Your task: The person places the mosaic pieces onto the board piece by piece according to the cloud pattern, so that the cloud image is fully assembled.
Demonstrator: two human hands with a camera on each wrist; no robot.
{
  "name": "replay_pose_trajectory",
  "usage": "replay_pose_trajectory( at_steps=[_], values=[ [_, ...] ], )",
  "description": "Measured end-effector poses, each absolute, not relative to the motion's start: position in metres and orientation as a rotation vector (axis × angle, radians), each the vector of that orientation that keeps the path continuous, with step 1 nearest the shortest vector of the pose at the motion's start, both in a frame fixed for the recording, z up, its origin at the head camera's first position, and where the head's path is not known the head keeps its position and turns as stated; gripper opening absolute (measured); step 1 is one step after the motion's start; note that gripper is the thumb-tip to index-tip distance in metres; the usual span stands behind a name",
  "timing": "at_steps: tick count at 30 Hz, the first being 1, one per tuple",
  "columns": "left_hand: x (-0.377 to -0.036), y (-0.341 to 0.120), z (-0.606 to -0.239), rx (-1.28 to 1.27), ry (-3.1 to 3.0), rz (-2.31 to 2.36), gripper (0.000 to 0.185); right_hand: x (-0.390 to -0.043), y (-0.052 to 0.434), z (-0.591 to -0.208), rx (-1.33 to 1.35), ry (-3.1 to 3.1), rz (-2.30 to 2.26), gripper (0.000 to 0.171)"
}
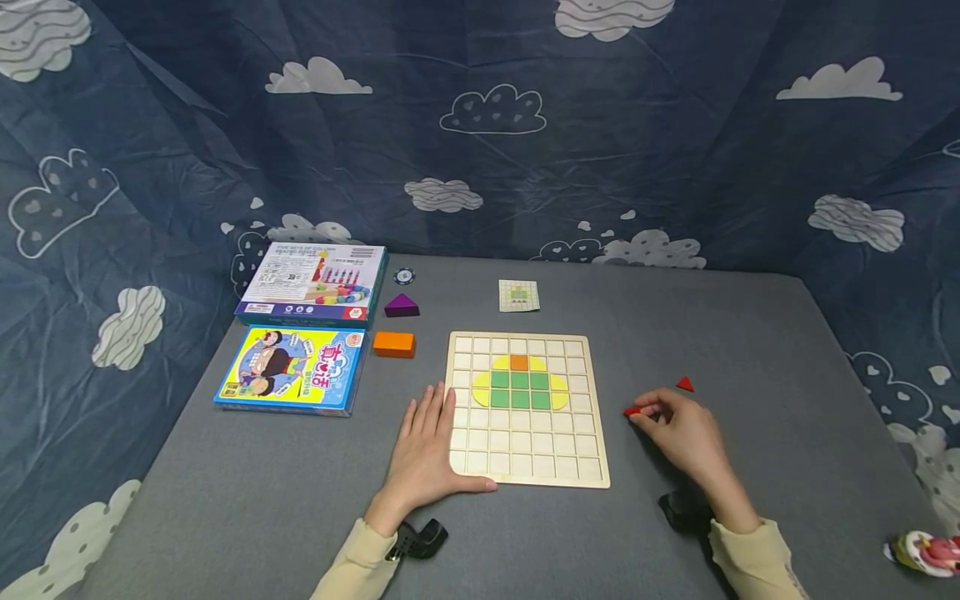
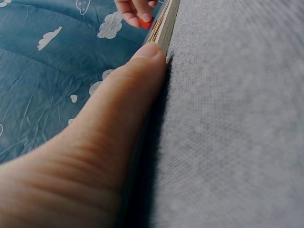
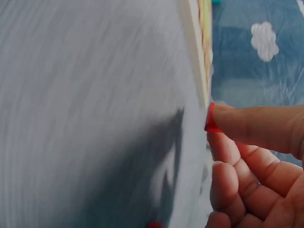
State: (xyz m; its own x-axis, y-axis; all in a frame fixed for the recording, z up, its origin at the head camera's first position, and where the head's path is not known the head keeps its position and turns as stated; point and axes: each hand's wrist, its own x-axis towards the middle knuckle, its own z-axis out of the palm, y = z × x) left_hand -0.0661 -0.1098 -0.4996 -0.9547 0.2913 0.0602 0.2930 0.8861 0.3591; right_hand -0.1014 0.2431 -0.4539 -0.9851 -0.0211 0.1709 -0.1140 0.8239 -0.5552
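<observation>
wooden grid board (image 1: 528, 408) flat on the grey counter (image 1: 750, 350), partly filled: one orange square tile (image 1: 519, 362) in the second row, yellow curved pieces (image 1: 481, 388) to either side, and a block of green square tiles (image 1: 520, 390) beneath, six by the look of it. outer cells and the lower rows of the board bare. left hand (image 1: 422, 454) spread flat, fingers straight, palm on the counter with fingertips and thumb along the board's left and lower-left edge; thumb (image 2: 137, 80) pressed against the board edge in the left wrist view. right hand (image 1: 678, 433) to the right of the board, fingers curled, pinching a small red piece (image 1: 632, 410) at the fingertips; same piece (image 3: 209, 118) visible against the fingertip in the right wrist view, just beside the board edge. second red triangle (image 1: 684, 384) loose on the counter near the right hand. pattern card (image 1: 519, 295) beyond the board. orange block (image 1: 393, 343) and purple triangular block (image 1: 402, 305) unused beside two boxes (image 1: 292, 367) at the left. judged status: central figure placed, red pieces not yet on the board, most cells open.
</observation>
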Motion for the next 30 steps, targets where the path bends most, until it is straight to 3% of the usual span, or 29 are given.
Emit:
replay_pose_trajectory(
  at_steps=[30],
  values=[
    [-0.067, -0.11, -0.5, -0.462, -3.044, -0.543, 0.137, -0.111, 0.118, -0.447, 0.506, -2.908, 1.252, 0.015]
  ],
)
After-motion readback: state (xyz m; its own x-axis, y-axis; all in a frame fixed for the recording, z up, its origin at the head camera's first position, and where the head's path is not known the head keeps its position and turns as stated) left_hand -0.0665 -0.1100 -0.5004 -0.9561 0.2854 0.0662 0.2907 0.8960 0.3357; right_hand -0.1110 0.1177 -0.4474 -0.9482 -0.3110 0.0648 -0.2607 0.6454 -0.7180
